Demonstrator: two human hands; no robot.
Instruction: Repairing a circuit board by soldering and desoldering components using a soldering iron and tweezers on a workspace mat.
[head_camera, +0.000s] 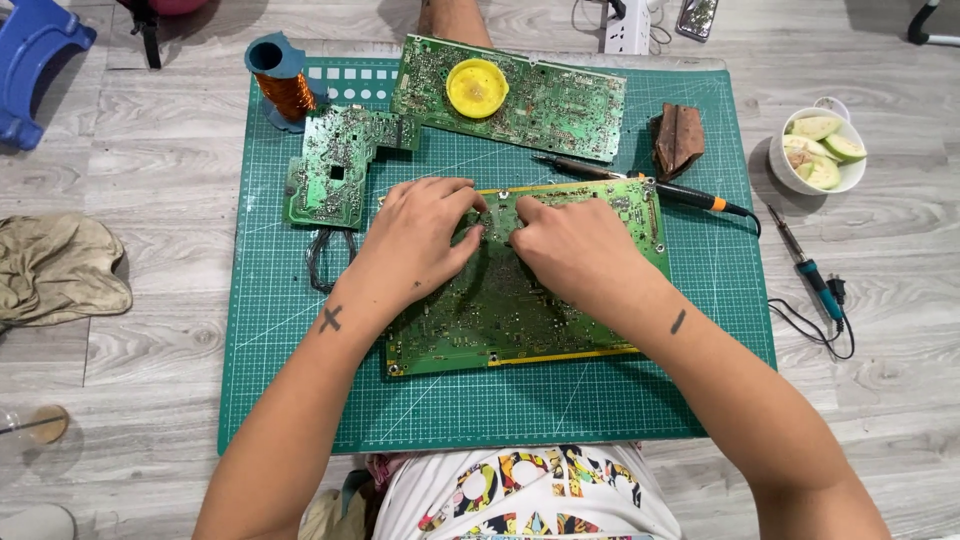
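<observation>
Both hands, left hand (420, 235) and right hand (570, 245), are pressed with curled fingers onto the large green printed circuit board (500, 310) on the green cutting mat (280, 330), fingertips nearly meeting; a small part seems worked loose, calling for a fine pinch

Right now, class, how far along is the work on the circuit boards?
Done: two boards, the small board and the long board, lie set aside at the mat's far edge. In hand: left hand and right hand press on the large board. Left: the soldering iron lies untouched.
</observation>
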